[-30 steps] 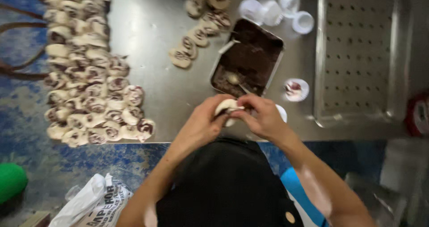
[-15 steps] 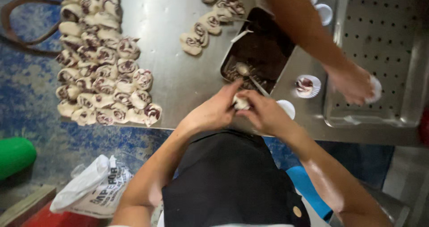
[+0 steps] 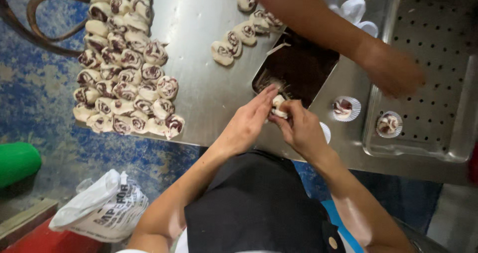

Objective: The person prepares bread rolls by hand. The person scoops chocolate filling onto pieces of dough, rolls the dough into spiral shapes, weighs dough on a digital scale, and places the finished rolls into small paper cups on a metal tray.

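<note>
My left hand [image 3: 247, 124] and my right hand [image 3: 298, 127] meet over the near edge of a steel table [image 3: 209, 79], both pinching one small piece of swirled dough [image 3: 278, 105]. Just beyond my fingers lies a dark rectangular pan [image 3: 298, 66] of brown filling with a utensil in it. A paper cup with a filled dough piece [image 3: 344, 108] stands to the right of the pan. Another person's hand [image 3: 393, 74] reaches over a perforated steel tray [image 3: 438, 84], where a second filled cup [image 3: 388, 124] sits.
A large cluster of swirled dough pieces [image 3: 124, 74] covers the table's left side, with a short row [image 3: 239, 34] behind the pan. Empty white paper cups [image 3: 356, 6] lie at the back. On the blue floor are a white plastic bag [image 3: 99, 205] and a green object [image 3: 17, 161].
The other person's hand has left a filled cup on the perforated tray and drawn back above it. My hands stay together on the dough piece.
</note>
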